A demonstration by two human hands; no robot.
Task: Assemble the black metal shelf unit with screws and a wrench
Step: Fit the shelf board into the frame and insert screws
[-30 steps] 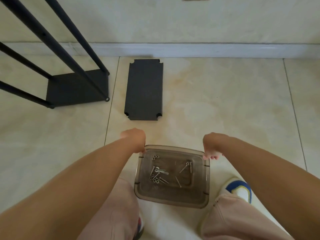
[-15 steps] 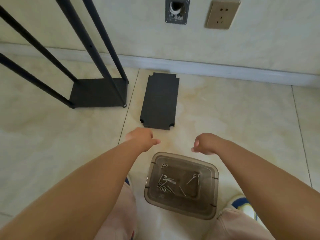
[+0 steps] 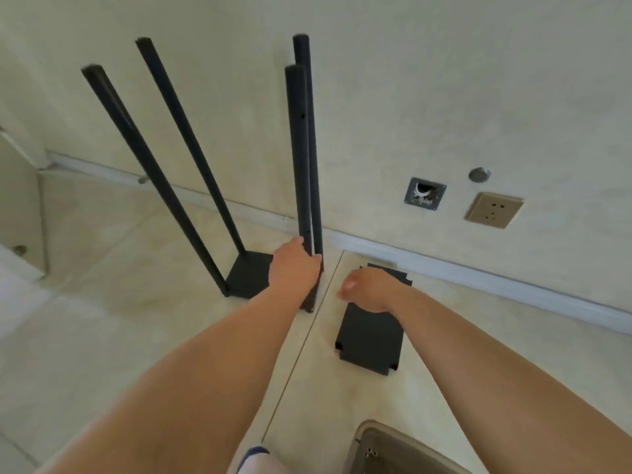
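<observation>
While four posts [image 3: 301,148] are seen standing on one fitted bottom panel [image 3: 249,278] at frame centre, gripped low by the left hand [image 3: 294,271], a loose shelf panel [image 3: 371,340] is left unfitted beneath the loosely curled, empty right hand [image 3: 367,289].

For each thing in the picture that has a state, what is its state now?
Shelf frame: upright on the floor, four posts up, only the bottom shelf fitted.
Loose shelf panel: flat on the floor, not fitted.
Left hand: grips the near right post low down.
Right hand: loosely curled above the panel, holds nothing.
Screw tray: on the floor, partly out of view.
</observation>
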